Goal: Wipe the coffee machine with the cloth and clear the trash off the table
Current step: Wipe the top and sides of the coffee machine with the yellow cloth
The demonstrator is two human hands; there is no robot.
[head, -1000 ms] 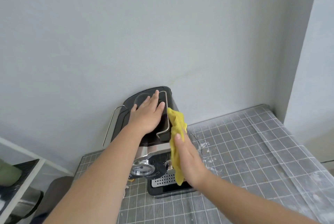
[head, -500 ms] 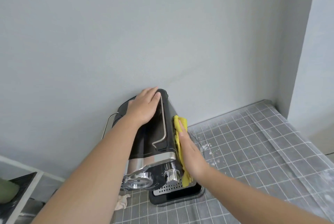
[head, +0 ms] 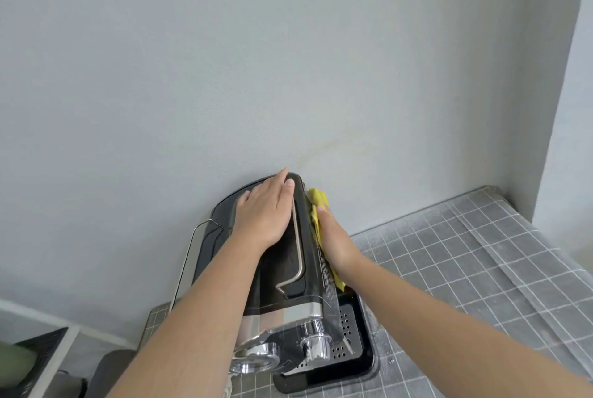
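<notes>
Photographed from above at the back of a gridded worktop (head: pixel 449 269), hard against a grey wall (head: pixel 288 60): a black-and-chrome coffee machine (head: pixel 288 272), its perforated drip tray (head: pixel 353 356) facing the camera.

Steadied from the top by the left hand (head: pixel 264 208), laid palm-down beside the metal rail (head: pixel 297 237), fingers stretched out together and gripping nothing. Wiped along its right side panel with a yellow cloth (head: pixel 317 202), pinned there under the right hand (head: pixel 337 237), fingers closed down on the fabric and pressing it flat to the casing; one end bunched past the fingertips near the wall, the other trailing out below the wrist.

Judged a soft, limp cloth, easily folded and likely to slip loose unless held spread under the palm. Judged a fairly heavy, rigid machine with glossy, slippery panels, best braced from above as here, away from the thin rail and the loose-looking tray. Apparently partway through the wiping, with the front chrome parts probably yet to be covered. No trash clearly made out on the visible worktop, only pale dusty smears beside the machine.
</notes>
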